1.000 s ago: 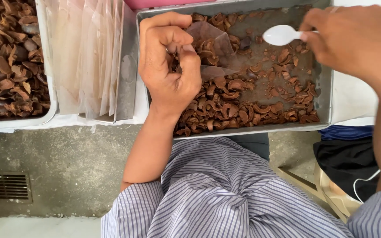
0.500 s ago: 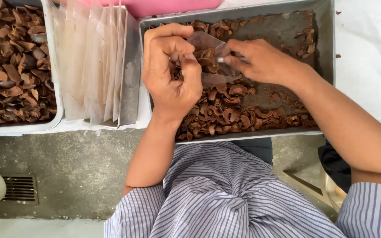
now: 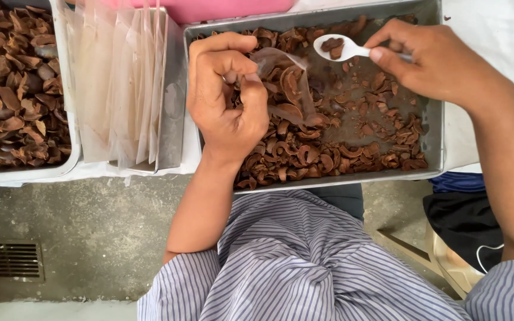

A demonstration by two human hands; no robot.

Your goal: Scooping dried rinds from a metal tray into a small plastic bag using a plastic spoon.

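At centre frame the left hand pinched a small clear bag open over the metal tray of brown dried pieces. Its mouth looked narrow and limp, though the film was hard to read. At upper right the right hand gripped a white plastic spoon, loaded and apart from the bag; a tilt could spill pieces back.

A stack of clear bags stands beside a white tray of brown pieces.
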